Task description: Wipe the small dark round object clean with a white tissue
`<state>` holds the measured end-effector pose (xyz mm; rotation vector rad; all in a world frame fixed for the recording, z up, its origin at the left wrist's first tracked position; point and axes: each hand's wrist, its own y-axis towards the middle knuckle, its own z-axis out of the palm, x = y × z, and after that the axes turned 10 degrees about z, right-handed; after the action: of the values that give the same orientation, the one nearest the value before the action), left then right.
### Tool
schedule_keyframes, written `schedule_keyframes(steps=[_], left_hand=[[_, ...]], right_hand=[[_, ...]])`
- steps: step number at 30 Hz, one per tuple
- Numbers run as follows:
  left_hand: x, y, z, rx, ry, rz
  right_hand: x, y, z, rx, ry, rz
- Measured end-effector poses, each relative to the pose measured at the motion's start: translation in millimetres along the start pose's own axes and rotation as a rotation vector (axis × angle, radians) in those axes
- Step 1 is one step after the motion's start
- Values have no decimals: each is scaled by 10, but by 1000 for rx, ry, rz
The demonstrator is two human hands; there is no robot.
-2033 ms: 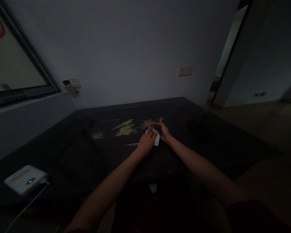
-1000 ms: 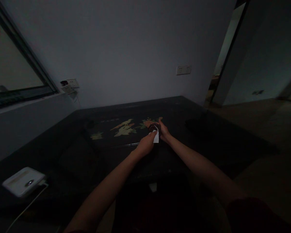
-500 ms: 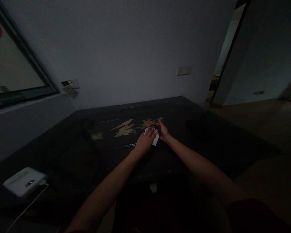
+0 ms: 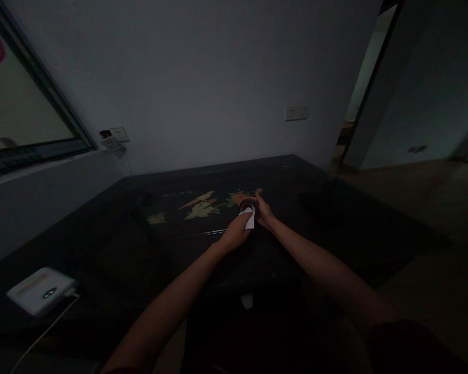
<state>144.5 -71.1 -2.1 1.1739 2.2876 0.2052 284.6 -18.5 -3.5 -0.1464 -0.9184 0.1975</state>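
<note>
Both my arms reach out over a dark lacquered table (image 4: 113, 239) with a pale inlaid bird-and-flower picture (image 4: 200, 205). My left hand (image 4: 236, 232) pinches a small white wipe (image 4: 250, 217) and presses it against a small dark round object (image 4: 250, 203). My right hand (image 4: 263, 210) is closed around that object from the right and steadies it on the tabletop. The room is dim, so what the object is stays unclear.
A white box-shaped device (image 4: 41, 290) with a white cable (image 4: 42, 332) lies on the table's near left corner. Wall sockets (image 4: 296, 112) sit on the far wall, more sockets (image 4: 115, 136) by a window (image 4: 19, 109) at left. A doorway (image 4: 364, 88) opens at right.
My left hand has rubbed the wipe back and forth over the object: forward on top of it half a second ago, now drawn back toward me. The right hand has kept still.
</note>
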Motion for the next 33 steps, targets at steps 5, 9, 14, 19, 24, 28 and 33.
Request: schedule_keyframes(steps=[5,9,14,19,24,28,33], left_hand=[[22,29,43,-134,-219,-11],[2,25,19,-93,-157,15],[-38,-12,-56,76,130,2],[-90,-24,-130,150,379,45],[-81,-21,-108,96,508,108],[-76,-21,-94,89,497,98],[-96,-19,-105,113,449,83]], right_hand=[[12,-33,4,22,-53,-9],[17,-51,19,27,-37,-9],[14,-41,29,29,-21,5],[21,-33,32,-4,-12,-13],[14,-28,17,-15,-12,-25],[3,-17,9,-6,-20,-10],[-7,1,14,-9,-21,-42]])
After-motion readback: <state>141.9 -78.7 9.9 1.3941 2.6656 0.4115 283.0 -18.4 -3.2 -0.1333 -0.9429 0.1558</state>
